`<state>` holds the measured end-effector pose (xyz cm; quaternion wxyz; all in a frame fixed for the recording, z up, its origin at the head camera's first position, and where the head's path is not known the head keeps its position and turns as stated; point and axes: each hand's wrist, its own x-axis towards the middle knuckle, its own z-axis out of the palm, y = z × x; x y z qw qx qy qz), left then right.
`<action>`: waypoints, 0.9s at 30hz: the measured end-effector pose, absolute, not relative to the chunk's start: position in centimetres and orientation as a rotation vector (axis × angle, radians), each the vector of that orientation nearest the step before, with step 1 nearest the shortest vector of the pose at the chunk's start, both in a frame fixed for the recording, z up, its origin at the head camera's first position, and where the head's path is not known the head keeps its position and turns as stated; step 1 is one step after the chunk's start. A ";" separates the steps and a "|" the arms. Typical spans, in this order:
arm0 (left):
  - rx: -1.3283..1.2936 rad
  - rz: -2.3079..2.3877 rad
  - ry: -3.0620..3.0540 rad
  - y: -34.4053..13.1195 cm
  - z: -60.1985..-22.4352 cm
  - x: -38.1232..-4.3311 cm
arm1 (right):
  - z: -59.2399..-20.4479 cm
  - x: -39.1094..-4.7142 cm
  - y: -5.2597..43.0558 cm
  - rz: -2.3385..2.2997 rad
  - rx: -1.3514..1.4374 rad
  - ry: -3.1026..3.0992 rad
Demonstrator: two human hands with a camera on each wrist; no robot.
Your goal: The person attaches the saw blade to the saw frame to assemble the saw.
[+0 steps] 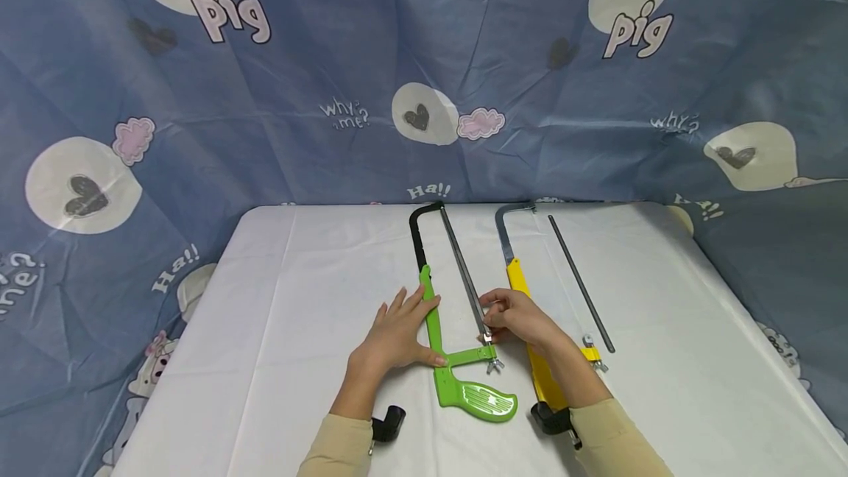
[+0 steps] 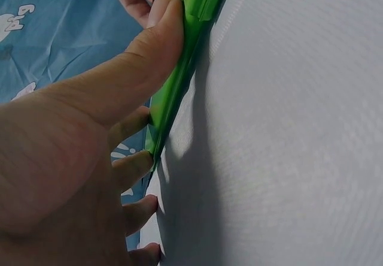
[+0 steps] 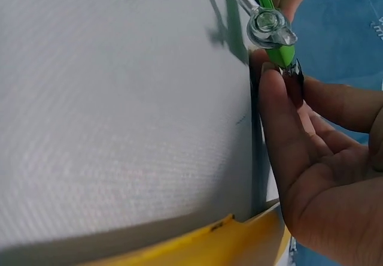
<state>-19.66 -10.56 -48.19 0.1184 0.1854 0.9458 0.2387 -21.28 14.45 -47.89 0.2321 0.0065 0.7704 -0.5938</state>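
A green hacksaw (image 1: 433, 319) with a black front arch lies on the white table, handle toward me. Its grey blade (image 1: 460, 260) runs from the front tip to the rear arm. My left hand (image 1: 395, 337) rests spread on the green frame, thumb by the lower corner and fingertips along the side. On the other side, my right hand (image 1: 520, 319) pinches the blade's near end between thumb and fingers, just above the rear fitting. A silver wing nut (image 3: 267, 26) sits on the rear arm, close to the right fingertips. The fingers partly hide the blade's end.
A yellow hacksaw (image 1: 518, 278) lies right of the green one, partly under my right forearm. Its loose dark blade (image 1: 581, 285) lies farther right, apart from the frame. A blue printed cloth (image 1: 371, 160) hangs behind the white table (image 1: 318, 278).
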 end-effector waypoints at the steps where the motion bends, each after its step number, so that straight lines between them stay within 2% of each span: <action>1: 0.540 0.698 2.766 -10.6 -48.2 -19.6 | -47.9 -21.3 14.4 -1.628 0.023 2.118; 18: 0.538 0.713 2.759 -10.4 -48.0 -19.7 | -48.0 -21.2 14.2 -1.618 0.048 2.121; 27: 0.669 0.639 2.849 -8.0 -45.8 -18.5 | -48.1 -21.2 14.4 -1.622 0.010 2.098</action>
